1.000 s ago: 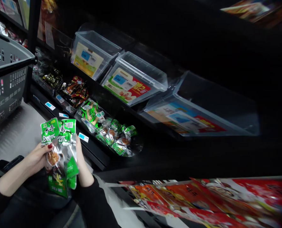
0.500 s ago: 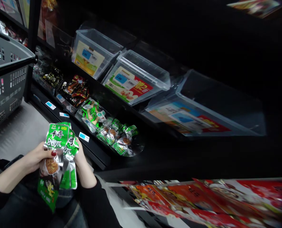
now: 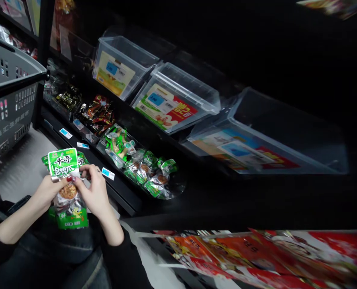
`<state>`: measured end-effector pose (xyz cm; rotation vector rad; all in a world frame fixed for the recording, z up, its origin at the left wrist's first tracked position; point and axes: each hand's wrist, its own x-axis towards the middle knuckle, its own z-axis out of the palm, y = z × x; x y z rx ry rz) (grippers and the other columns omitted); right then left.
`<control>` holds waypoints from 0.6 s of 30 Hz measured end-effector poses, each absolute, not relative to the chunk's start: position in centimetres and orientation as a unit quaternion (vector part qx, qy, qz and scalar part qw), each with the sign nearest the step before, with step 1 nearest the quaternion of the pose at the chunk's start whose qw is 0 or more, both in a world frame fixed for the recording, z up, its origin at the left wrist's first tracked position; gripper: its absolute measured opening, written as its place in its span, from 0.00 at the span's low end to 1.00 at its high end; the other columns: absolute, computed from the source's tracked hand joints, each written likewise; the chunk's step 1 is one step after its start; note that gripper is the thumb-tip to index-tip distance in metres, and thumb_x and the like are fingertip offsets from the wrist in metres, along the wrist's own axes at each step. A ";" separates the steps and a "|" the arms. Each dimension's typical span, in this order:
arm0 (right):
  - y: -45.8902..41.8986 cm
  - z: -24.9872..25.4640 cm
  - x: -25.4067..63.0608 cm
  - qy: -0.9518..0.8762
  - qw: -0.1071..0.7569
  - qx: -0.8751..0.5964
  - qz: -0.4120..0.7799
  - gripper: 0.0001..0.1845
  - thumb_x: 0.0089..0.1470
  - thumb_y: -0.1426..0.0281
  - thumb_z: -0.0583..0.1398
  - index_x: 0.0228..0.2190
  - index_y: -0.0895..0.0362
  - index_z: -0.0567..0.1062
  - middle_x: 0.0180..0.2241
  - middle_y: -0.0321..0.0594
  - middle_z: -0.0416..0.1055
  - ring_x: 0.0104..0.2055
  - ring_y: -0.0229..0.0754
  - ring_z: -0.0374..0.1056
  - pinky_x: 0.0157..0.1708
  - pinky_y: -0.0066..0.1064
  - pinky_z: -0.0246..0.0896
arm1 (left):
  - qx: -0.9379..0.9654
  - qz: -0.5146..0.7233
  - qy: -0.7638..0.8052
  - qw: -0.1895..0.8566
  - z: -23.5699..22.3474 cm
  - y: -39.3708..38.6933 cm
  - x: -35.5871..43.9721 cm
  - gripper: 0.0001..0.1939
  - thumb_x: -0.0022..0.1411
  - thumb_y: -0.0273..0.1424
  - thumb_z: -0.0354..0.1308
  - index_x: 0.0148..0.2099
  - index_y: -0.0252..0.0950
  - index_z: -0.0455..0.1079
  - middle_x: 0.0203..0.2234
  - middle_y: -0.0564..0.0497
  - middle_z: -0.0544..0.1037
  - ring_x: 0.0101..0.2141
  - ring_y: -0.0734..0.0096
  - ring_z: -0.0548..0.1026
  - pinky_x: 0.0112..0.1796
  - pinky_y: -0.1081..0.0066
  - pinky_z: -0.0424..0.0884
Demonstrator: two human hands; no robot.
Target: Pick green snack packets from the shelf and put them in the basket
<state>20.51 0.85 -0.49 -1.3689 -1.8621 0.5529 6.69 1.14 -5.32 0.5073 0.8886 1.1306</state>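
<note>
Green and silver snack packets are stacked one on another in front of my lap. The top one faces up, with white lettering and a picture of brown food; edges of others stick out behind it. My left hand grips the stack from the left, thumb pressed on the front. From the other side my right hand pinches the packets, its thumb beside the left thumb and its fingers at the upper right edge. Similar green packets lie in the nearest clear bin on the low shelf.
A grey shopping basket stands at the left. Dark and red packets fill bins farther along the shelf. Clear plastic boxes with price labels sit on the level above. Red and orange bags are at the lower right.
The packets have been brought together into a squarer stack and the front one has turned upright. My right hand has moved from behind the packets to their front right side.
</note>
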 end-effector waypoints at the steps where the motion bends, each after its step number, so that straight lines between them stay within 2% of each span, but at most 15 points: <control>1: 0.9 -0.6 20.3 -0.735 0.357 -0.529 0.229 0.04 0.49 0.68 0.59 0.28 0.54 0.68 0.25 0.33 0.61 0.32 0.40 0.58 0.33 0.31 0.50 | 0.232 0.515 0.409 0.717 -5.4 1.2 6.7 0.18 0.37 0.33 0.70 0.32 0.29 0.75 0.22 0.48 0.81 0.24 0.66 0.78 0.29 0.72 0.72; 4: 1.2 -1.1 20.1 -0.735 0.355 -0.506 0.280 0.06 0.51 0.70 0.57 0.23 0.55 0.66 0.24 0.32 0.58 0.30 0.39 0.57 0.31 0.29 0.49 | 0.229 0.523 0.410 0.712 -5.5 1.1 6.8 0.19 0.37 0.34 0.71 0.33 0.30 0.74 0.25 0.47 0.81 0.25 0.67 0.78 0.30 0.72 0.73; 8: 1.6 -1.6 20.4 -0.635 0.450 -0.503 0.376 0.07 0.52 0.67 0.55 0.24 0.55 0.65 0.24 0.31 0.58 0.28 0.37 0.56 0.30 0.28 0.50 | 0.218 0.492 0.393 0.745 -5.0 1.1 6.7 0.20 0.37 0.36 0.70 0.33 0.31 0.74 0.26 0.47 0.81 0.25 0.68 0.78 0.29 0.73 0.73; 11: 2.1 -2.0 21.0 -0.547 0.518 -0.492 0.437 0.08 0.51 0.63 0.55 0.26 0.54 0.65 0.25 0.31 0.60 0.28 0.37 0.57 0.30 0.27 0.53 | 0.269 0.469 0.406 0.737 -4.5 1.3 6.3 0.17 0.38 0.33 0.70 0.33 0.30 0.75 0.24 0.48 0.80 0.25 0.68 0.77 0.27 0.75 0.73; 14: 2.6 -2.2 21.6 -0.500 0.557 -0.494 0.443 0.09 0.49 0.62 0.56 0.25 0.54 0.65 0.25 0.32 0.61 0.28 0.37 0.57 0.29 0.27 0.53 | 0.321 0.452 0.431 0.712 -4.3 1.5 6.0 0.17 0.39 0.27 0.69 0.36 0.32 0.75 0.23 0.50 0.79 0.22 0.70 0.76 0.21 0.76 0.70; 18: 2.7 -2.0 22.0 -0.467 0.591 -0.482 0.448 0.11 0.48 0.61 0.58 0.25 0.54 0.64 0.23 0.31 0.59 0.25 0.36 0.55 0.27 0.27 0.53 | 0.331 0.452 0.410 0.720 -4.0 1.5 5.9 0.16 0.42 0.28 0.67 0.38 0.33 0.76 0.23 0.50 0.79 0.22 0.69 0.75 0.23 0.75 0.71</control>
